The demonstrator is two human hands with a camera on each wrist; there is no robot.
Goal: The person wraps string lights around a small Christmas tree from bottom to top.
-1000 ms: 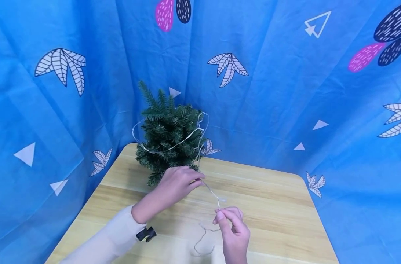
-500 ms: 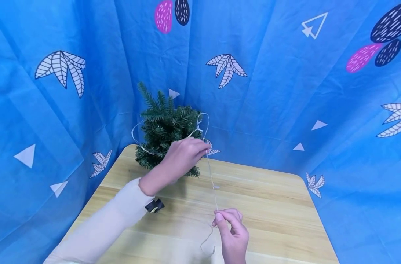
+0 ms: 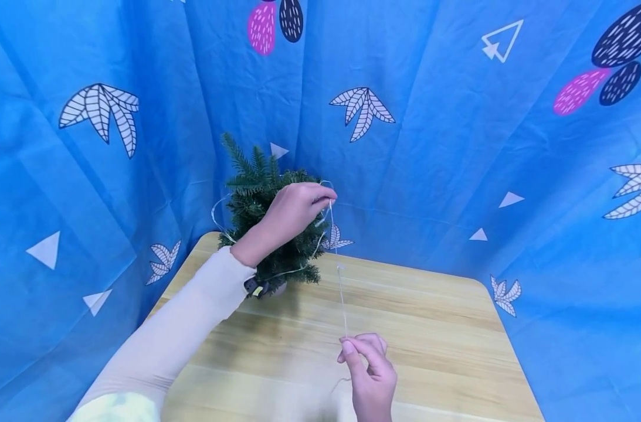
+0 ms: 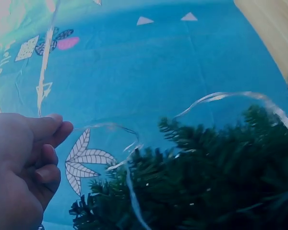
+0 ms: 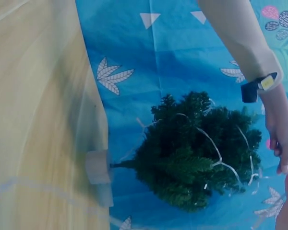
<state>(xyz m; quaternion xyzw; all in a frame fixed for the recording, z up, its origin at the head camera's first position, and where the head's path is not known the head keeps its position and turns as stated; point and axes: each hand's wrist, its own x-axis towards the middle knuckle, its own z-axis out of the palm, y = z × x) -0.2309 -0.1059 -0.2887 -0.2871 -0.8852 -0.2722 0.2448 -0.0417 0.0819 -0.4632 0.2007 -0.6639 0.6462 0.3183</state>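
A small artificial Christmas tree (image 3: pixel 246 176) stands at the back left of the table, loosely wound with a string of clear fairy lights (image 3: pixel 343 299). My left hand (image 3: pixel 291 208) pinches the light string between thumb and fingertips, at the tree's upper right side. From there the string runs down, nearly straight, to my right hand (image 3: pixel 373 375), which pinches it above the front of the table. In the left wrist view, loops of the light string (image 4: pixel 132 191) lie over the branches (image 4: pixel 206 187) beside the left hand (image 4: pixel 24 163). The right wrist view shows the tree's pale round base (image 5: pixel 98 166).
The wooden table (image 3: pixel 431 340) has rounded back corners. A patterned blue curtain (image 3: pixel 415 146) hangs behind it and along both sides. A black strap with a small device (image 5: pixel 252 91) sits at the left wrist. A loose tail of string hangs below the right hand.
The left hand has risen and moved away towards the tree's upper right, pulling the string longer and straighter. The right hand has barely moved; the loose tail below it has shortened.
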